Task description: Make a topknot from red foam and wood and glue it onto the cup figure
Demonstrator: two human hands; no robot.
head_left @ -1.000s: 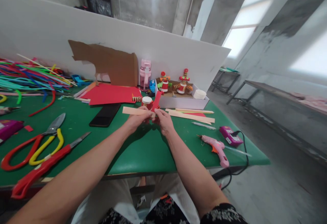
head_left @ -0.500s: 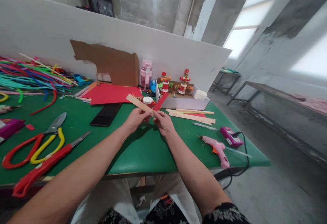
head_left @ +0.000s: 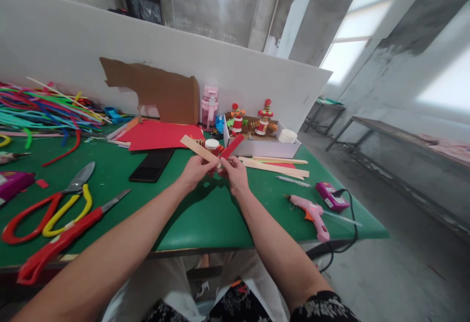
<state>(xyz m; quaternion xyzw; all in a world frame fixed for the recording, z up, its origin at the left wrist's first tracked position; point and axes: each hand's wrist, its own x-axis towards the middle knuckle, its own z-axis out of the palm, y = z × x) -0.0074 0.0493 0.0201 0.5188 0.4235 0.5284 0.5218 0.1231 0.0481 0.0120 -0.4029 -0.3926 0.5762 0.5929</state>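
Observation:
Above the middle of the green table, my left hand (head_left: 198, 169) pinches a tan paper strip (head_left: 198, 148) that slants up to the left. My right hand (head_left: 235, 171) is closed on a red paper strip (head_left: 232, 146) slanting up to the right. The lower ends of both strips meet between my fingertips and form a V; the exact overlap is hidden by my fingers. Just behind the strips stands a small red cup-like piece with a white top (head_left: 212, 144), partly covered by them.
Scissors (head_left: 79, 180) and a red-handled knife (head_left: 77, 229) lie left, near a black phone (head_left: 152, 165) and red sheets (head_left: 165, 137). A pink glue gun (head_left: 311, 212) with a corded purple box (head_left: 332, 197) lies right. Behind, a white box (head_left: 271, 149) holds two figures.
Both hands stay nearly in place. The red strip has tilted slightly outward to the right, and my right fingers have shifted a little around the joined ends.

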